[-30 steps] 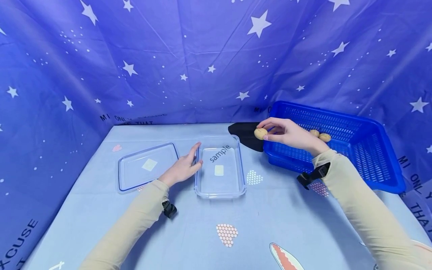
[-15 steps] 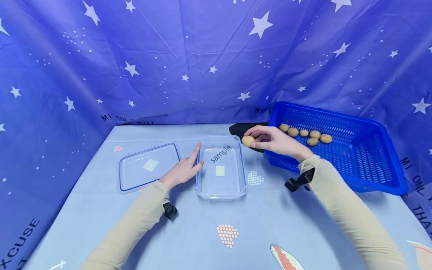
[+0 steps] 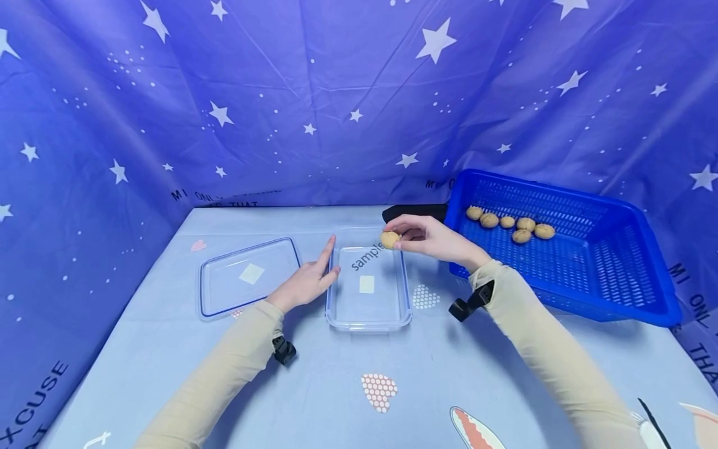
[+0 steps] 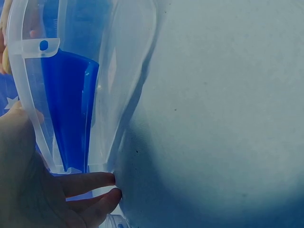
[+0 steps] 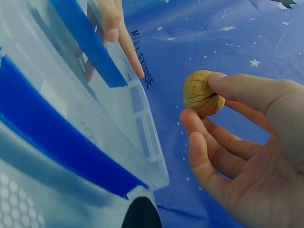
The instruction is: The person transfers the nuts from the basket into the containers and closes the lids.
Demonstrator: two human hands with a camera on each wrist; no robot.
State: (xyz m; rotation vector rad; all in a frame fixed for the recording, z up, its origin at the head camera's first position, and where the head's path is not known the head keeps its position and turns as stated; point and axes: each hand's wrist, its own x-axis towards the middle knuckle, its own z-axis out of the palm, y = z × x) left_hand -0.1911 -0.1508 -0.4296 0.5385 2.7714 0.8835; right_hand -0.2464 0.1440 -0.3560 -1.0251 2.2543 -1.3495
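Observation:
A walnut [image 3: 389, 239] is pinched between the thumb and fingers of my right hand [image 3: 434, 240], over the far right corner of a clear plastic food container [image 3: 367, 305]. In the right wrist view the walnut [image 5: 202, 92] shows its seam, with the container's rim to its left. My left hand [image 3: 305, 284] rests at the container's left side, fingers extended along its wall. Its fingertips [image 4: 107, 179] lie low by the container's base in the left wrist view. Inside the container, no walnuts show, only a pale square and the word "sample" seen through it.
At the right stands a blue plastic basket [image 3: 606, 262] with several walnuts [image 3: 521, 236] at its left end. The container's blue-edged lid [image 3: 224, 293] lies flat on the table at left. A black flat object [image 3: 415, 212] sits behind, beside the basket. A starry blue curtain [image 3: 336, 162] backs the table.
My right hand has carried the walnut left from the basket's edge to above the container's corner. The walnuts in the basket have come into view. The left hand stays in place.

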